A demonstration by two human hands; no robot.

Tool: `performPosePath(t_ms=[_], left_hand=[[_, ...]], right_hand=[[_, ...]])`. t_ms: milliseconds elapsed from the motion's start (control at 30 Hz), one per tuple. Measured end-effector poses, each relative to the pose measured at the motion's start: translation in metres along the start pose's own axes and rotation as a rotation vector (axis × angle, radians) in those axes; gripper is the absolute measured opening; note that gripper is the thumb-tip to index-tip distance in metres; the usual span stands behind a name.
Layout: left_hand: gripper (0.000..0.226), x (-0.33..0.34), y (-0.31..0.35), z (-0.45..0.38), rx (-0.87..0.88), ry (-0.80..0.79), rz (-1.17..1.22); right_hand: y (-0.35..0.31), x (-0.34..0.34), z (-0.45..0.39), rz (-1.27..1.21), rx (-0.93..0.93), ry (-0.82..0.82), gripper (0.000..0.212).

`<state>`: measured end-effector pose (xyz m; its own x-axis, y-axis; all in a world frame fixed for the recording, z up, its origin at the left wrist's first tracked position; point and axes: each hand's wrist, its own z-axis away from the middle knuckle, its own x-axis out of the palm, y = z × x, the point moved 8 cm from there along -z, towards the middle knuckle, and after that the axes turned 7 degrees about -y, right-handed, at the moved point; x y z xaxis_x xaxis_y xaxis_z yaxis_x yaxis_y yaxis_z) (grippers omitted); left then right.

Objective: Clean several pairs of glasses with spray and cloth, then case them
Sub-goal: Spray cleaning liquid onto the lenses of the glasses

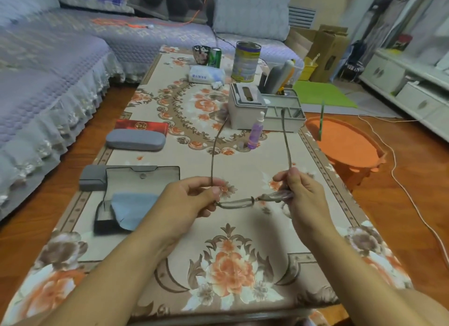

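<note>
glasses (237, 202) pinched between both hands' fingers (213, 192).

white soft tissue pack (206, 74), just left of the tall metal tin (246, 61): blue printed characters, too blurred to read
red flat box (141, 126), well left of tin: round gold emblem, illegible
tin label: unreadable

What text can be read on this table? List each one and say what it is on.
Tissue pack: blue Chinese characters, too blurred to read.
Red box: a round gold emblem with characters, too small to read.
Tall tin: printed label, blurred, unreadable.
Green can: markings, unreadable.
Nothing here can be quoted with confidence.
</note>
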<state>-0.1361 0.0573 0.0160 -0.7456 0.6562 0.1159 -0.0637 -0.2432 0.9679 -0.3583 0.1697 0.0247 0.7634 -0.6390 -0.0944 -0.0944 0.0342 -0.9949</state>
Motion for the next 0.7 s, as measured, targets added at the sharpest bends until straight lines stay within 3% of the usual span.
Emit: performPosePath(t_ms=[100,233,333,400,467,533,700], left_hand=[[0.018,-0.018,0.007,-0.005,0.029,0.099,-0.061],[0.016,-0.05,0.03,-0.009,0.151,0.35,-0.366],[0.016,-0.063,0.041,-0.016,0.224,0.437,-0.462],[0.016,-0.068,0.046,-0.019,0.257,0.49,-0.511],[0.017,-0.072,0.047,-0.02,0.276,0.535,-0.519],[0.018,-0.074,0.045,-0.02,0.28,0.554,-0.505],[0.019,-0.072,0.029,-0.023,0.239,0.544,-0.436]], right_hand=[[0.016,0.015,-0.017,0.004,0.045,-0.078,0.043],[0.046,0.032,-0.043,0.145,0.204,-0.218,0.033],[0.057,0.017,-0.095,0.26,0.23,-0.019,0.021],[0.054,0.012,-0.142,0.322,0.169,0.077,0.042],[0.049,0.025,-0.183,0.306,0.099,0.048,0.066],[0.05,0.042,-0.208,0.242,0.075,-0.007,0.071],[0.046,0.043,-0.215,0.373,-0.002,0.055,0.02]])
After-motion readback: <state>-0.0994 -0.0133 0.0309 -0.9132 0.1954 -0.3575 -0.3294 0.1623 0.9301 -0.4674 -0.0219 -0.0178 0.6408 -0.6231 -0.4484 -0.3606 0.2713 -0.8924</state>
